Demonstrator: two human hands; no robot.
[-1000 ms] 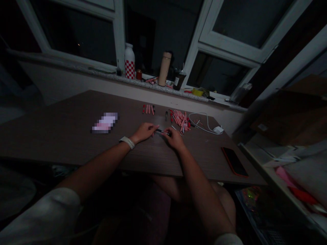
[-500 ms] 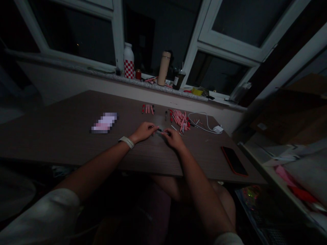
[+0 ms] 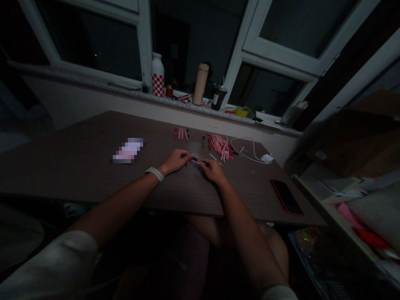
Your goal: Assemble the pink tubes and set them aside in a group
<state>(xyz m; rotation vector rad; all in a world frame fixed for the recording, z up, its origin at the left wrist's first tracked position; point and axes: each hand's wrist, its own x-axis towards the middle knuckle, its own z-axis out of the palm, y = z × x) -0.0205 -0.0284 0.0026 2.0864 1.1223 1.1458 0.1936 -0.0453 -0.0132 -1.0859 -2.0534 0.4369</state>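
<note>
Between my two hands lies a thin dark pen (image 3: 197, 160), held over the middle of the table (image 3: 131, 183). My left hand (image 3: 176, 161) pinches its left end, and a pale watch band (image 3: 155, 174) circles that wrist. Closed on the pen's right end is my right hand (image 3: 213, 169). Just beyond it sits a loose pile of pink and red pens (image 3: 220, 146) with thin white sticks among them. A short row of pink, red and dark pens (image 3: 181, 133) lies farther back. One dark pen (image 3: 203, 141) rests alone between row and pile.
A phone (image 3: 286, 196) lies at the right, and a blurred-out bright screen (image 3: 128, 150) at the left. A white charger (image 3: 266, 158) with its cable is behind the pile. On the windowsill stand a checkered bottle (image 3: 158, 77), a beige flask (image 3: 200, 84) and a dark cup (image 3: 218, 99).
</note>
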